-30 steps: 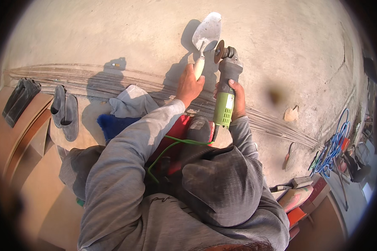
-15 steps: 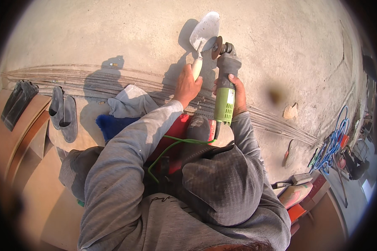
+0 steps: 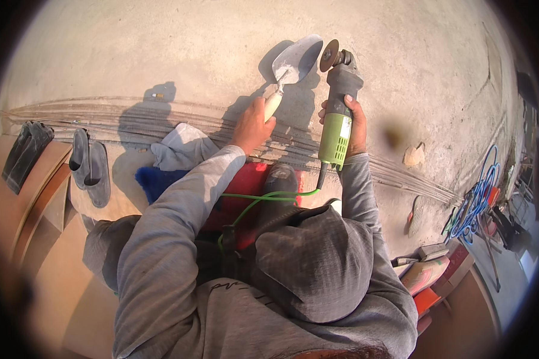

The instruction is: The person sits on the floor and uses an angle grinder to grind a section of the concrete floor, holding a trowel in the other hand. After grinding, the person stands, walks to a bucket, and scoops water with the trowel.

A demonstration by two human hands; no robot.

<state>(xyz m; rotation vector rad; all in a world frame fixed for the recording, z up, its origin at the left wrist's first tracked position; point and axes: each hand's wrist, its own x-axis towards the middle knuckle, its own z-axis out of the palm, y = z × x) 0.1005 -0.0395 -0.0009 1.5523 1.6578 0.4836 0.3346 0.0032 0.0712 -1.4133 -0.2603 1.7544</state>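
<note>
My left hand [image 3: 253,127] is closed round the pale handle of a trowel [image 3: 296,61]; its grey, leaf-shaped blade points away from me, up and to the right. In my right hand [image 3: 356,127] is a green and dark grey angle grinder [image 3: 336,128], its body upright in the view. The grinder's brown disc [image 3: 329,55] stands close to the right edge of the trowel blade, with a small gap between them. A green power cord [image 3: 269,195] runs from the grinder's lower end to the left across my leg. Whether the disc spins cannot be told.
Long thin rods [image 3: 401,173] lie across the concrete floor [image 3: 437,72]. A grey cloth [image 3: 182,146] and a blue fluffy piece [image 3: 156,182] are at left, beside slip-on shoes [image 3: 96,173] and boards [image 3: 33,197]. Coiled blue hose [image 3: 476,206] lies at right, near a lone sandal [image 3: 413,215].
The grinder has moved right, and its disc has swung clear of the trowel's neck. The trowel has come slightly nearer and tilted more to the right. Both hands keep their hold.
</note>
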